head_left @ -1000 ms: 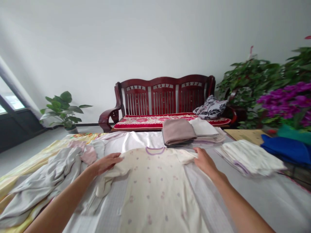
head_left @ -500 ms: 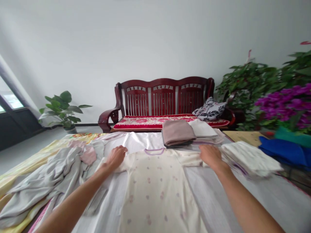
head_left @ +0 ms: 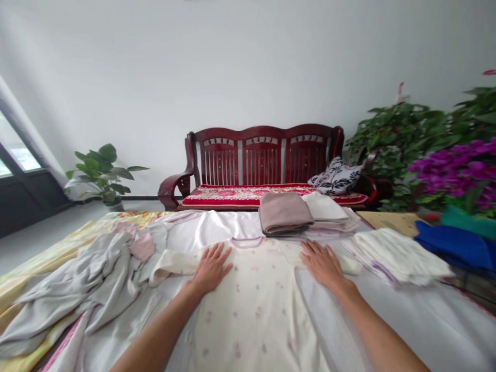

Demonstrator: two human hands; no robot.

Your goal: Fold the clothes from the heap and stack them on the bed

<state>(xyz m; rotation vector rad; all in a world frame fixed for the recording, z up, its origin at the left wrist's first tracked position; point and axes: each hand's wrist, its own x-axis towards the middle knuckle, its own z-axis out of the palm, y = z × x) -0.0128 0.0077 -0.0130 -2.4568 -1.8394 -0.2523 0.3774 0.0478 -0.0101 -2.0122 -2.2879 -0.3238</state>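
A cream long-sleeved garment point(head_left: 248, 305) with small printed motifs and a lilac neckline lies spread out before me, its lower end cut off by the frame. My left hand point(head_left: 212, 266) rests flat with fingers spread at the shoulder on the left side, where that sleeve stretches out past it. On the other side, my right hand point(head_left: 321, 261) lies open over the sleeve near the shoulder, and the cuff shows beyond it. Neither hand grips the cloth. Under the garment is a white sheet point(head_left: 391, 325) covering the table.
Crumpled grey clothes point(head_left: 85, 279) lie at the left. Behind the garment sits a folded brown cloth point(head_left: 285, 213) beside folded white cloths point(head_left: 325, 209). A folded white stack point(head_left: 403, 253) and blue cloth point(head_left: 453, 245) are at the right. A wooden bench point(head_left: 261, 155) stands behind.
Both hands have moved inward from the sleeve ends to the shoulders. Their fingers have let go of the sleeves and now lie spread, leaving the cuffs visible.
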